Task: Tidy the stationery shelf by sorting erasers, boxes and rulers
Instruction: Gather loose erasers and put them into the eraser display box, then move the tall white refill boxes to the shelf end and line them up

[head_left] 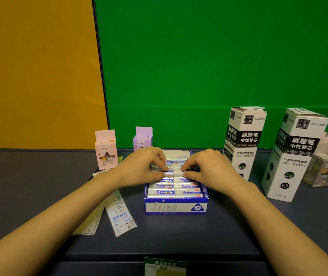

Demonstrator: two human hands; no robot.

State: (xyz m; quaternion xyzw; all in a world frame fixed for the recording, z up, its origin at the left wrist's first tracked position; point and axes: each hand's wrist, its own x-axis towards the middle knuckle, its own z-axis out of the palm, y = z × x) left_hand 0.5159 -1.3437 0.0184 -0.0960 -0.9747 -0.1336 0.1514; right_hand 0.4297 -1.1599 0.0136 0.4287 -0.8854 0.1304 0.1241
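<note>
An open blue-and-white eraser box [176, 207] marked 2B stands in the middle of the dark shelf, filled with two rows of wrapped erasers [162, 192]. My left hand [141, 166] and my right hand [209, 167] rest over the middle of the box, fingertips pinching erasers in the left and right rows. Two packaged rulers [120, 214] lie flat to the left of the box, partly under my left forearm. A pink box [105, 150] and a purple box [142, 139] stand upright behind on the left.
Two tall white-and-black refill boxes [244, 140] [293, 154] stand to the right. Small grey and purple boxes [324, 168] sit at the far right. A green price label [166, 265] hangs on the shelf's front edge. Yellow and green panels form the back wall.
</note>
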